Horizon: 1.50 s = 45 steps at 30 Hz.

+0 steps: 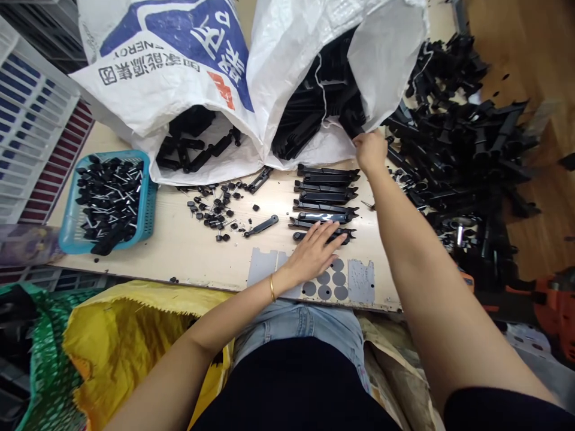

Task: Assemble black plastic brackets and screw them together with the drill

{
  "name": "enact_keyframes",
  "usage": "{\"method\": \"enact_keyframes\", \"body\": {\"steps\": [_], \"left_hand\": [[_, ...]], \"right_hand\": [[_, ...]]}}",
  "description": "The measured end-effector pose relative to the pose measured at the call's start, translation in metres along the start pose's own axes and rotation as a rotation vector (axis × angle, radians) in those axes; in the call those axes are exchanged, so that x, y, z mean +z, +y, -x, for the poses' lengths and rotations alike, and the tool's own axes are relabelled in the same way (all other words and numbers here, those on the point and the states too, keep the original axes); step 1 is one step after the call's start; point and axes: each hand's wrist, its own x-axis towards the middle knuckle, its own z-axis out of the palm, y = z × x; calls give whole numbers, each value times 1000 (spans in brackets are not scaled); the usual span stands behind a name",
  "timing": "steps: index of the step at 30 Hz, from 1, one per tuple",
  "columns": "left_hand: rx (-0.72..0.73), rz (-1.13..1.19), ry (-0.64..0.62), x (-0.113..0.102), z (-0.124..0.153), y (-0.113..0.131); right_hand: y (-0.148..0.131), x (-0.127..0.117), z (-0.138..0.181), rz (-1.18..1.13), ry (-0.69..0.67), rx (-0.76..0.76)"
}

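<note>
My left hand lies flat with its fingers apart on the nearest of several long black plastic parts, which are lined up in a row on the table. At the mouth of the right white woven bag, my right hand is closed around the end of a black plastic part. More black parts fill that bag. Left of the row are a single flat black lever-like piece and a scatter of small black-headed pins.
A blue basket of black-headed pins stands at the left. Another white bag opens beside it. A heap of black parts covers the right side. Grey round stickers lie near the table's front edge, above a yellow sack.
</note>
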Motion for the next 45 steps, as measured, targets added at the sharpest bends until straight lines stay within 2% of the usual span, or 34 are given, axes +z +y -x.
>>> {"method": "enact_keyframes", "body": {"steps": [2,4,6,9,11,13,15,17,20,22,24,26,29,33,36,39,42,45], "left_hand": [[-2,46,83,-9,15,0],[-59,73,167,-17,30,-5],[-187,45,241,-26,44,-17],[-452,-84,265,-38,60,-49],[-554,-162,179,-44,65,-69],[-567,-210,90,-48,67,-83],[-551,-246,57,-49,69,-85],[-534,-280,54,-48,73,-77],[-479,-269,15,-41,85,-55],[-456,-230,0,-35,94,-42],[-466,-196,28,-30,101,-35],[-466,-130,81,-27,103,-36],[-439,62,117,-26,100,-46],[-553,177,110,-21,93,-51],[-609,94,65,-14,89,-34],[-562,111,16,-8,85,-10],[-563,204,52,-1,82,6],[-570,265,127,6,78,10]], "right_hand": [[6,-16,9,-65,53,-36],[18,-32,32,-198,141,-53],[35,-49,73,-392,231,-31],[67,-69,162,-643,254,-102],[84,-74,223,-656,125,-205],[93,-70,274,-663,-43,-281],[95,-57,309,-590,-156,-303],[93,-41,329,-497,-233,-338],[86,-26,339,-422,-304,-452],[77,-24,336,-409,-292,-491],[64,-22,329,-397,-262,-492],[47,-16,319,-348,-289,-480],[18,-2,305,-220,-401,-405],[-12,13,303,-210,-460,-255],[-27,16,311,-199,-452,-169],[-34,16,317,-196,-444,-110],[-34,13,320,-196,-474,-69],[-28,11,323,-217,-503,-38]]}}
